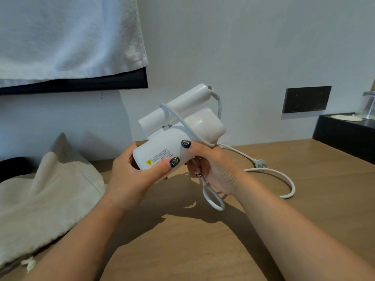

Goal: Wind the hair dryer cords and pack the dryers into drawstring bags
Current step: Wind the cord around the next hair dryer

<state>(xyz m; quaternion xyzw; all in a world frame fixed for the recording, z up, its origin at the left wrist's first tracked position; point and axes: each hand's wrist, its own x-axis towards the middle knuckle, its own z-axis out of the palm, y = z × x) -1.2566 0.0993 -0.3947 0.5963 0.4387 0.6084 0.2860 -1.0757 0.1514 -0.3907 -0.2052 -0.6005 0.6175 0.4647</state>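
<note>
The hair dryer (pixel 178 134) is being held above the wooden tabletop (pixel 203 240), between both hands, its handle folded up against the body. The left hand (pixel 134 175) is cupping the body from below, thumb curled over the labelled face. The right hand (pixel 213 169) is pressing its thumb on the body's upper edge while its curled fingers are pinching the cord (pixel 284 179), with a small loop hanging below the palm.

One turn of cord is already lying across the handle and body. The remainder is trailing on the tabletop to the right of the right hand, ending at the plug (pixel 260 162).

Handling judgement: the dryer appears to be a light, rigid shell with a smooth, likely slippery surface, so the broad body is the sound place to grip. The cord looks springy and will probably be loosening unless kept under tension; the joint where it enters the handle should not be strained.

A beige drawstring bag (pixel 50 189) is lying left of the left hand. Its contents cannot be determined.
</note>
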